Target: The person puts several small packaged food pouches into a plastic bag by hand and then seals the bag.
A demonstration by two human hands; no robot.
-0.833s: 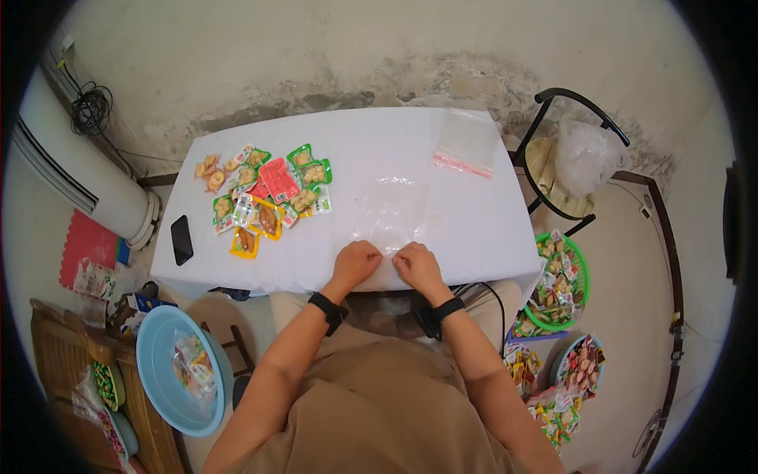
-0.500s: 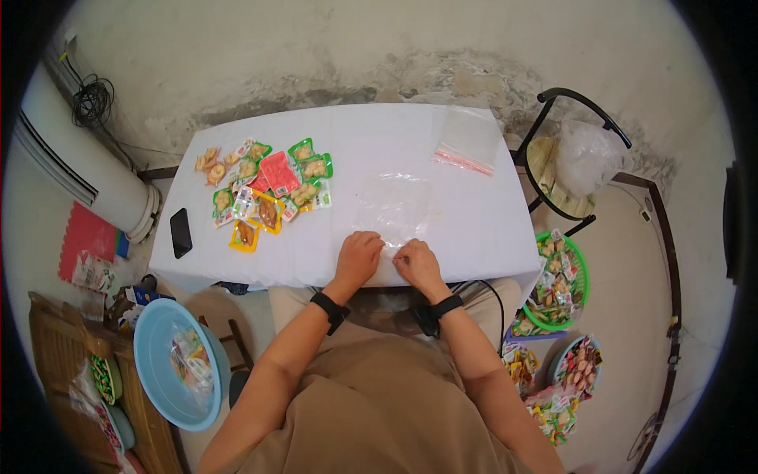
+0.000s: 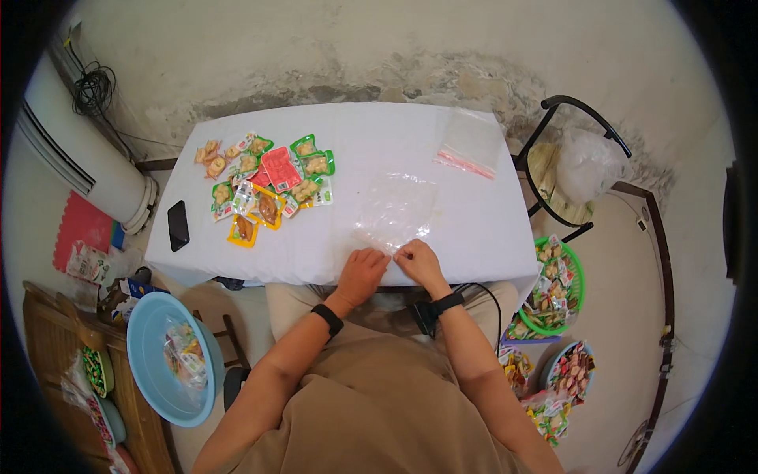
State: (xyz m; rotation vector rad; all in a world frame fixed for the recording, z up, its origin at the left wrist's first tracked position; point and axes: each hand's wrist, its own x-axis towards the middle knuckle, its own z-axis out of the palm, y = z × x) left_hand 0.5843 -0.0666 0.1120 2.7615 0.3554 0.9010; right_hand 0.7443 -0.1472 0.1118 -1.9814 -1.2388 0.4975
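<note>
**At the near side of the tabletop, a left hand and a right hand meet over a clear plastic bag**

Across the head view, the clear plastic bag lies flat and slightly wrinkled on the white-covered tabletop, right in front of the person, its near edge at the fingertips. The right hand has its grip closed, thumb and forefinger pinching that near edge. The left hand sits just beside it, back upward, fingers bent and close together at the same edge; whether its grip has hold of the plastic cannot be told. A dark wristband circles the left wrist.

Left of the bag and well apart from it, a loose heap of food packets overlaps, with green-edged packets, a red packet and yellow-edged packets among them. A black phone lies near the tabletop's left end. Toward the far right corner rest flat clear bags with a reddish strip along one edge.

Beyond the right end stands a chair bearing a bundle of clear plastic. Below, on the right, a green basket is filled with packets; on the left, a light blue basin holds more, wrapped in clear plastic.
</note>
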